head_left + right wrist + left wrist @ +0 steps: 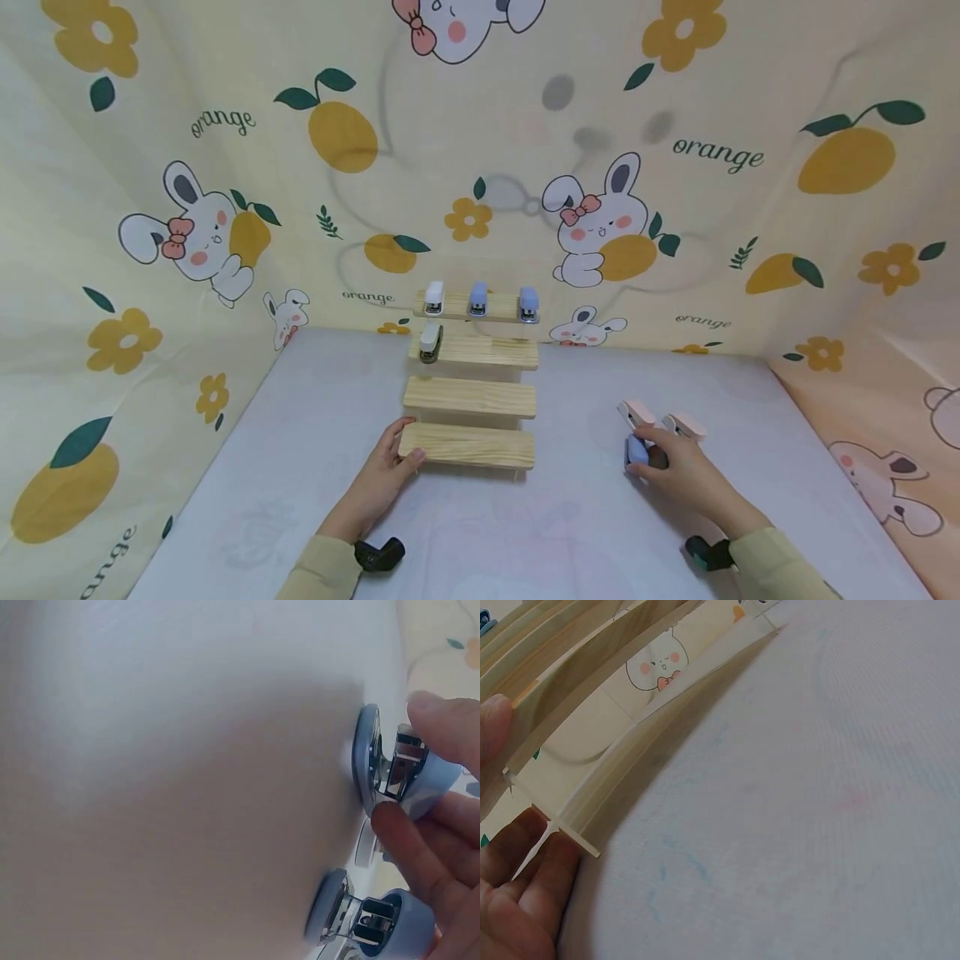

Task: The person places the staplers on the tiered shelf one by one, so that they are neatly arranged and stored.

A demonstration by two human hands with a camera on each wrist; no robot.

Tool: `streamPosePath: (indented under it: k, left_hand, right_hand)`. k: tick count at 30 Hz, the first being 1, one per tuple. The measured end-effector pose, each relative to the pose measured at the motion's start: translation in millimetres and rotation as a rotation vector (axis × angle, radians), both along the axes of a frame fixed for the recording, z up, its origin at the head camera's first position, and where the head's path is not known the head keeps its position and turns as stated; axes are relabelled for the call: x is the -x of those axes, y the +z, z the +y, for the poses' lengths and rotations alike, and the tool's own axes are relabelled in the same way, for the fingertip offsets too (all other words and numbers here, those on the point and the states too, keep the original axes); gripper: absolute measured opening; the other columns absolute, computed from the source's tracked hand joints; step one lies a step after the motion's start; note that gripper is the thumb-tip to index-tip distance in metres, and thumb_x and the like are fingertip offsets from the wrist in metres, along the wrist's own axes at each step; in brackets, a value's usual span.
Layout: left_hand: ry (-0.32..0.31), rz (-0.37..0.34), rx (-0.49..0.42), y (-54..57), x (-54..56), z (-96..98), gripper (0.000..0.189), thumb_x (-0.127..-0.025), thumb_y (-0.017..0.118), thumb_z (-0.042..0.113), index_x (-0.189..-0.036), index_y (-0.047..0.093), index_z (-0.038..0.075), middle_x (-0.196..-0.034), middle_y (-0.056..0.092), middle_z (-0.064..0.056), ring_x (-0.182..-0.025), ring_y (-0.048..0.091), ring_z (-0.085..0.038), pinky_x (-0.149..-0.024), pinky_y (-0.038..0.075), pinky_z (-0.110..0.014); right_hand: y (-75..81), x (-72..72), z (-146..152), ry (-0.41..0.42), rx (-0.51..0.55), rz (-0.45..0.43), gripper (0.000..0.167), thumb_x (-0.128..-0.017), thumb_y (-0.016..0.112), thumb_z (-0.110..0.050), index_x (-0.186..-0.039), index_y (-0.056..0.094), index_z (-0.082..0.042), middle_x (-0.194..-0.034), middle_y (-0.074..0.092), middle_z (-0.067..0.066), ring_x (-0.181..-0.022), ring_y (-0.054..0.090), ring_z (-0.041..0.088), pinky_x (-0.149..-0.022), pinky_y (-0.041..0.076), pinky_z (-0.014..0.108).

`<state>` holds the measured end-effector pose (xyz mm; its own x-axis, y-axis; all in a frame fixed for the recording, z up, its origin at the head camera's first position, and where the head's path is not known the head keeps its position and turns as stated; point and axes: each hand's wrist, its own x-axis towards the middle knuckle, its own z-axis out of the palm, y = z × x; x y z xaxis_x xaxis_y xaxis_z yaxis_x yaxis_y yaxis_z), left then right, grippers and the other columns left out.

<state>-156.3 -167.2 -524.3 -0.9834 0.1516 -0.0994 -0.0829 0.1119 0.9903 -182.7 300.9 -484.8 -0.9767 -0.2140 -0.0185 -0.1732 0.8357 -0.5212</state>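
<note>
A wooden tiered rack [468, 446] with several steps stands on the table. My left hand [382, 479] grips the left end of its lowest step, thumb at the front and the other fingers around the end. In the left wrist view those fingers [536, 877] are beside the rack's side support. To the right, my right hand [686, 475] pinches a small blue stapler [435, 784] between thumb and fingers, close to the tabletop. A second blue stapler [409, 922] stands near the hand, largely hidden in the head view. Two pink staplers [639, 412] [686, 427] lie just beyond.
On the top step stand a white stapler [434, 297] and two blue staplers [477, 298] [528, 304]. Another white stapler [431, 342] sits at the left of the step below. A patterned cloth [465, 150] hangs behind the white-covered table [570, 525].
</note>
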Motion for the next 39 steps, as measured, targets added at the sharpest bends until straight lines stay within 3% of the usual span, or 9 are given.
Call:
streamPosePath:
  k: [3,7,17,23,28,39]
  left_hand:
    - [0.0,-0.002,0.009,0.2,-0.4,0.1,0.064,-0.093,0.063,0.037,-0.147,0.029,0.031,-0.156,0.027,-0.009,-0.134,0.039,-0.028,-0.109,0.028,-0.051]
    - [-0.002,-0.003,0.018,-0.8,-0.3,0.0,0.064,-0.093,0.063,0.038,-0.147,0.029,0.03,-0.157,0.025,-0.009,-0.134,0.039,-0.028,-0.11,0.028,-0.052]
    - [-0.003,0.001,-0.004,-0.9,0.3,-0.1,0.063,-0.094,0.064,0.034,-0.146,0.029,0.03,-0.156,0.028,-0.008,-0.136,0.035,-0.027,-0.111,0.026,-0.05]
    - [-0.004,-0.007,-0.012,-0.6,0.8,0.1,0.064,-0.093,0.064,0.035,-0.147,0.029,0.029,-0.156,0.028,-0.01,-0.136,0.036,-0.028,-0.11,0.028,-0.05]
    - [0.004,-0.016,-0.002,0.8,0.5,0.3,0.064,-0.093,0.063,0.035,-0.147,0.028,0.029,-0.156,0.027,-0.009,-0.137,0.034,-0.029,-0.11,0.027,-0.051]
    - [0.011,-0.009,-0.005,2.6,-0.2,1.2,0.064,-0.094,0.063,0.032,-0.147,0.028,0.028,-0.156,0.029,-0.01,-0.139,0.032,-0.028,-0.111,0.024,-0.051]
  right_hand:
    - [-0.2,0.6,-0.4,-0.017,-0.016,-0.022,0.067,-0.079,0.079,-0.04,-0.131,0.056,-0.005,-0.114,0.063,0.013,-0.088,0.055,0.019,-0.074,0.05,0.038]
    - [-2.2,1.6,-0.9,-0.044,-0.039,-0.047,0.066,-0.078,0.08,-0.044,-0.129,0.057,-0.009,-0.104,0.065,0.006,-0.087,0.057,0.018,-0.073,0.05,0.037]
    - [2.2,0.5,-7.6,-0.039,0.036,0.016,0.07,-0.081,0.077,-0.043,-0.135,0.05,-0.007,-0.115,0.062,0.008,-0.102,0.06,0.024,-0.083,0.052,0.047]
    - [12.5,1.0,-16.2,-0.037,0.184,0.153,0.077,-0.082,0.077,-0.038,-0.14,0.042,-0.001,-0.123,0.055,0.014,-0.108,0.057,0.035,-0.087,0.049,0.053]
    - [22.3,4.1,-28.4,-0.029,0.274,0.235,0.071,-0.084,0.078,-0.032,-0.136,0.044,0.002,-0.125,0.048,0.016,-0.106,0.059,0.034,-0.087,0.05,0.049]
    - [44.1,16.0,-60.4,-0.032,0.322,0.215,0.081,-0.08,0.077,-0.046,-0.139,0.042,-0.002,-0.128,0.046,0.013,-0.113,0.055,0.029,-0.094,0.047,0.047]
